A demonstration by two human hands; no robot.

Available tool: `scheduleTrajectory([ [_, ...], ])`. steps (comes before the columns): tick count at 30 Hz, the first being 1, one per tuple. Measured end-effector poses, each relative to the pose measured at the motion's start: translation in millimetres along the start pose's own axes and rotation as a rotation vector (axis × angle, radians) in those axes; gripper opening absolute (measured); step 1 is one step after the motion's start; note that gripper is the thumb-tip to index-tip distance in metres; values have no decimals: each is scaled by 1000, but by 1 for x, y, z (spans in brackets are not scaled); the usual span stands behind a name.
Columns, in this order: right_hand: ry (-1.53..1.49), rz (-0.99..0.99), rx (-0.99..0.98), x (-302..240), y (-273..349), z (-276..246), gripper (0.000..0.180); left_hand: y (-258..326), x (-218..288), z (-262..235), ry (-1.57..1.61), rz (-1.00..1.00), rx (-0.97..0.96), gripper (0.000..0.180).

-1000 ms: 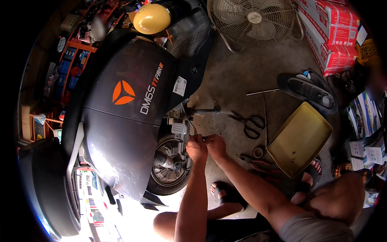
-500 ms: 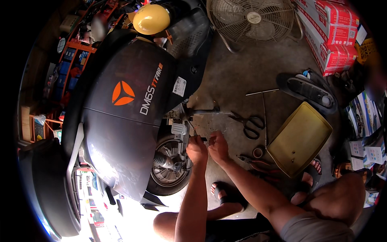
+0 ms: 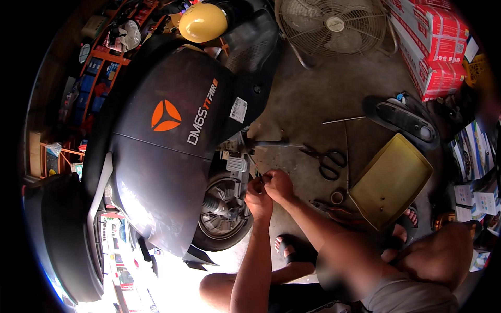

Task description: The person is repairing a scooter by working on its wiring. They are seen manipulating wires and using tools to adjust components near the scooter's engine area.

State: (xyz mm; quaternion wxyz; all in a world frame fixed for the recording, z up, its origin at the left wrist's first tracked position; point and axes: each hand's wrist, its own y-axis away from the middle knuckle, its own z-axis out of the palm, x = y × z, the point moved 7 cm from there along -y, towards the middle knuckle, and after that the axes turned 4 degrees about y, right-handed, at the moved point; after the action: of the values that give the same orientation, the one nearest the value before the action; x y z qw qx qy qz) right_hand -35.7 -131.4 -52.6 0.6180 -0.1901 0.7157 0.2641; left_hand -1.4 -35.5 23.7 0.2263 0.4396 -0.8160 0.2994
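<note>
A dark grey electric scooter (image 3: 162,151) with an orange emblem stands at my left, its rear wheel (image 3: 223,208) low beside my hands. Thin wires (image 3: 255,166) run down from its underside, next to a grey footrest (image 3: 237,165). My left hand (image 3: 259,200) is closed on these wires, knuckles toward me. Against its fingertips, my right hand (image 3: 279,185) is closed in a pinch. A small dark piece shows between the two hands, and the right fingers hide what they grip.
On the concrete floor at right lie black scissors (image 3: 327,163), a T-handle wrench (image 3: 346,151), a tape roll (image 3: 336,197), pliers (image 3: 334,207) and a yellow tray (image 3: 391,182). Beyond stand a floor fan (image 3: 334,26), red-and-white boxes (image 3: 441,52) and a black cover (image 3: 402,122).
My right hand has come left, closing the small gap to my left hand. The fingers of both hands now meet at the wires. The whole view has shifted slightly.
</note>
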Motion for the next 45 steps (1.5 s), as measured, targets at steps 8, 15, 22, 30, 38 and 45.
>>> scheduleTrajectory([
  [8, -742, 237, -339, 15, -4, 20, 12, -8, -32, 0, 492, -288, -83, 22],
  [15, -827, 358, -533, 16, 0, 24, 5, -13, -20, -5, 410, -222, -90, 17],
  [22, -840, 376, -539, 21, 3, 21, 8, -17, -17, -5, 344, -120, -119, 18],
  [30, -885, 281, -471, 19, 3, 21, 11, -25, -34, -1, 287, -186, -206, 20],
  [38, -608, -7, -145, 11, 5, 8, 16, -26, -39, -1, 205, -277, -222, 23],
  [45, -271, -167, 21, -6, 21, -4, 22, -25, -16, -3, 263, -232, -232, 24],
])
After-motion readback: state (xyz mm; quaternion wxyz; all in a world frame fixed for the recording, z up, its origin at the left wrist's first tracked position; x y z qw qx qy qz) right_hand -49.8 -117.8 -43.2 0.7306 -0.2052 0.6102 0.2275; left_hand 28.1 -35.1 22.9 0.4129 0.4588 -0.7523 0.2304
